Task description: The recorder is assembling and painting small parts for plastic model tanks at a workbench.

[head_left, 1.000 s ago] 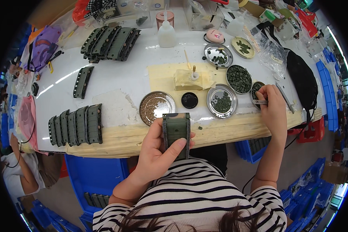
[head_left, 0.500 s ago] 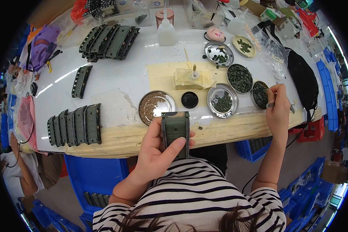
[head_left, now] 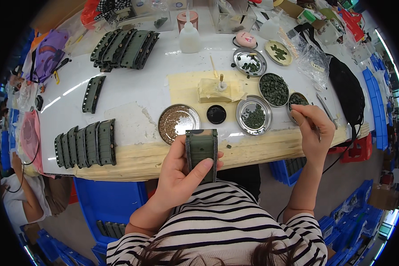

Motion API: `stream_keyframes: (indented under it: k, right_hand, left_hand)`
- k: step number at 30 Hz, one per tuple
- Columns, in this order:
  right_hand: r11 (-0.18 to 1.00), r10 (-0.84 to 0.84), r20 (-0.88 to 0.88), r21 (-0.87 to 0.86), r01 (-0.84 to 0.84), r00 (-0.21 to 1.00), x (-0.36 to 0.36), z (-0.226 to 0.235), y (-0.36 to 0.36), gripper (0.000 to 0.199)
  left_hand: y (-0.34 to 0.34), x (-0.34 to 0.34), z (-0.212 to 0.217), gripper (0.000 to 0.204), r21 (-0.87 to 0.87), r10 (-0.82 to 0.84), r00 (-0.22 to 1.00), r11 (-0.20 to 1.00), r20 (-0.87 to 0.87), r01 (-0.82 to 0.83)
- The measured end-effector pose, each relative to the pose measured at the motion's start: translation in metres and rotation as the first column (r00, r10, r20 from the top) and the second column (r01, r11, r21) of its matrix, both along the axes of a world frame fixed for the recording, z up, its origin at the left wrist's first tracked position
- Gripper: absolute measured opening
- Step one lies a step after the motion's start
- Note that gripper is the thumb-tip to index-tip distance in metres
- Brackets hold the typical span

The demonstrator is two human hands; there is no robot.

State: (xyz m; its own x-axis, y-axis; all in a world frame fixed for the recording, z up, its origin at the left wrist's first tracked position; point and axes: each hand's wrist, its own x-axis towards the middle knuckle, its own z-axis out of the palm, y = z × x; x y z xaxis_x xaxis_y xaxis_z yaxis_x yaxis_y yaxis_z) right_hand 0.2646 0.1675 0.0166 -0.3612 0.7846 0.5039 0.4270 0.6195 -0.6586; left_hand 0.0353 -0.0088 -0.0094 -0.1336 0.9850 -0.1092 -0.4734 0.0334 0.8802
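gripping an upright green block (head_left: 202, 153) in the left hand (head_left: 181, 177), fingers pressed on its face, long axis pointing away, the right hand (head_left: 317, 133) pinches a thin tool (head_left: 314, 126) just beside a small dish (head_left: 297, 101) on the desk (head_left: 137, 102).

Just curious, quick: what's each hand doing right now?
Left hand: closed around green part.
Right hand: pinching thin tool over dish.

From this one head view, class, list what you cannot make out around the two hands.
- Head view: thin tool in the right hand, its tip too small to tell.
- Underside of the dark green ridged plastic part, covered by the left hand.
- Small dark green pieces in the round metal dish, too small to identify.
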Motion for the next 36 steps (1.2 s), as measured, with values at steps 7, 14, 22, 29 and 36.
stream_keyframes:
  k: [7, 14, 22, 29, 36]
  right_hand:
    - [0.938, 0.185, -0.182, -0.260, -0.228, 0.966, -0.041, -0.002, -0.032, 0.016]
    - [0.781, 0.295, -0.371, -0.436, -0.446, 0.880, -0.064, -0.002, -0.046, 0.013]
    - [0.778, 0.418, -0.341, -0.343, -0.526, 0.842, -0.072, -0.001, -0.053, 0.018]
    - [0.891, 0.431, -0.158, -0.080, -0.447, 0.888, -0.084, 0.005, -0.064, 0.021]
    - [0.879, 0.457, 0.014, 0.142, -0.454, 0.889, -0.084, 0.008, -0.061, 0.024]
  left_hand:
    - [0.000, 0.004, 0.001, 0.043, -0.032, 0.049, 0.998, 0.998, -0.037, -0.051]
    - [-0.001, 0.005, -0.005, 0.042, 0.057, 0.014, 0.937, 0.998, -0.350, 0.006]
    - [0.002, 0.013, -0.008, 0.039, 0.223, 0.192, 0.778, 0.972, -0.599, -0.068]
    - [0.002, 0.011, 0.004, 0.042, 0.242, 0.191, 0.622, 0.970, -0.759, -0.004]
    - [0.002, 0.013, -0.002, 0.039, 0.308, 0.273, 0.598, 0.950, -0.754, -0.046]
